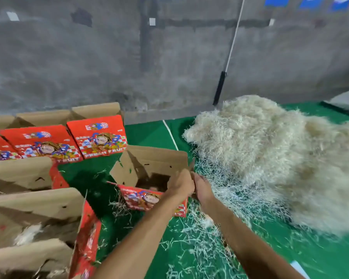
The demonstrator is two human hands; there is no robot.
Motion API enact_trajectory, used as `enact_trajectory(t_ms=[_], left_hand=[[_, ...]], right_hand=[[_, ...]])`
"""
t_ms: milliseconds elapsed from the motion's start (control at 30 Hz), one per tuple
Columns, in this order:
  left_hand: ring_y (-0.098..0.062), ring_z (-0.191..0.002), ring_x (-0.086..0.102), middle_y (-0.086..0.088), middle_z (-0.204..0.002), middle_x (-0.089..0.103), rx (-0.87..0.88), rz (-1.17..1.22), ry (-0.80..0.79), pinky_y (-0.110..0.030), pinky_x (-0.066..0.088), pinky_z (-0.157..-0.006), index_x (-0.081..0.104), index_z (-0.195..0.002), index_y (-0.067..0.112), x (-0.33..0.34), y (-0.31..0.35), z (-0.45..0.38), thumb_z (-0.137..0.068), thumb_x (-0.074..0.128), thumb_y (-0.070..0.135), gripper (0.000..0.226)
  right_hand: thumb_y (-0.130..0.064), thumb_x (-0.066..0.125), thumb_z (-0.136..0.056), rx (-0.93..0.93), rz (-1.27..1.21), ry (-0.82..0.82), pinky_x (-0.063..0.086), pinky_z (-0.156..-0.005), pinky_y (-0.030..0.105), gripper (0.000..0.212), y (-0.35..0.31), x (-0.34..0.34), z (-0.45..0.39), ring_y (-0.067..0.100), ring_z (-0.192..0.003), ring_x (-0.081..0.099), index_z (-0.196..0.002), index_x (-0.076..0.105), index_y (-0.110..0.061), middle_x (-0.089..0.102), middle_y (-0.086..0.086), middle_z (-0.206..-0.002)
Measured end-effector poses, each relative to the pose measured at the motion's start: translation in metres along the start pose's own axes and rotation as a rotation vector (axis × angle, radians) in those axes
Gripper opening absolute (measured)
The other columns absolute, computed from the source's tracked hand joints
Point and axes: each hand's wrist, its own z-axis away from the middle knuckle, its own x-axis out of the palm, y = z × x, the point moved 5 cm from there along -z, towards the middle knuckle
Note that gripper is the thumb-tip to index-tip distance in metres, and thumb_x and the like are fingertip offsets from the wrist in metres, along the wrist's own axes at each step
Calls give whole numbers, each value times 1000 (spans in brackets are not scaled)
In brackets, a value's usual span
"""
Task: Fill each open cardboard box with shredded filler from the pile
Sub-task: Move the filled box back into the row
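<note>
Early to midway, by the look of it. At lower left of the frame, 1 open cardboard box (38,224) already showing pale wisps of filler inside; just above it, another open box (20,174) whose inside cannot be read. At centre, 1 open cardboard box (149,172) tipped toward the pile, flaps splayed, interior dark and seemingly unfilled. Along the left edge, further back, a row of red printed boxes (97,135) marked FRESH FRUIT, contents hidden. Much left to do, probably: most boxes not visibly stuffed.

Both hands meeting at the near right corner of the centre box. Left hand (180,185) curled over the flap edge, apparently gripping cardboard; right hand (201,188) beside it, touching or nearly so, fingers blurred, so grasp on the flap or on strands cannot be told.

Pile of shredded filler (270,158) heaped at right of the frame, just beside the centre box: cream, thin, crinkled strips, springy and tangled, mounded high, thinning into loose whitish strands (189,238) scattered over the green mat (149,135) at lower centre.

Cardboard plain brown inside, matte, creased, with punched holes; outside glossy red with cartoon print. Behind, rough grey concrete wall (89,57), with a white pole with black grip (220,87) leaning on it.
</note>
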Motion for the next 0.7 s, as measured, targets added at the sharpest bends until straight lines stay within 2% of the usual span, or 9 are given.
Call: enact_trajectory(t_ms=[100,200,300,367,433,500,567,633,700], left_hand=[[-34,-96,68,-12,-100,72,7,61,39,-32,48,-69,68,-99,15,26,27,22,-92,52,29,23],[-35,-93,67,-12,-101,71,15,116,-21,-32,46,-69,66,-100,16,58,43,39,-92,45,36,30],[-34,-99,63,-10,-106,69,-8,81,-81,-40,45,-85,63,-103,21,79,46,48,-96,38,33,28],[-34,-106,61,-9,-113,67,-12,84,-105,-42,45,-91,61,-111,27,83,40,47,-97,39,28,26],[-32,-108,61,-5,-117,67,14,58,-100,-40,46,-86,59,-116,30,81,25,49,-96,41,25,28],[-26,-106,61,0,-113,68,69,-128,-60,-40,39,-83,59,-110,28,82,4,51,-99,39,32,24],[-22,-107,59,1,-107,70,116,-294,-25,-42,33,-95,63,-103,24,88,-17,52,-103,29,40,37],[-19,-104,58,3,-101,71,159,-334,42,-40,30,-100,68,-98,22,90,-30,47,-104,23,44,50],[-19,-96,60,3,-92,72,182,-348,80,-40,33,-96,71,-91,21,89,-39,39,-105,21,46,57]], right_hand=[[-47,60,-87,-22,-121,29,53,-54,22,31,16,-40,15,4,-69,71,-108,65,-24,76,-7,-82],[-62,64,-80,3,-170,1,59,-62,28,36,29,-66,28,6,-84,72,-106,66,-37,76,-11,-94],[-51,62,-93,39,-199,17,61,-79,45,39,44,-80,27,23,-103,69,-123,58,-28,72,2,-112],[-36,58,-100,10,-183,61,58,-88,51,28,49,-82,25,26,-102,69,-123,58,-20,70,11,-117],[-28,54,-102,-60,-30,141,55,-95,48,29,49,-80,26,22,-107,66,-129,54,-16,65,13,-127],[-31,54,-101,-196,256,259,49,-104,45,54,46,-79,28,24,-126,56,-149,34,-15,51,8,-145],[-33,54,-101,-344,416,323,56,-93,43,65,41,-77,33,23,-125,56,-155,19,-23,37,1,-155],[-30,54,-101,-507,536,333,59,-57,29,64,37,-77,32,15,-93,67,-155,19,-33,29,-4,-158],[-29,55,-101,-596,679,323,48,-40,19,63,36,-76,27,3,-67,62,-154,23,-41,22,-9,-162]])
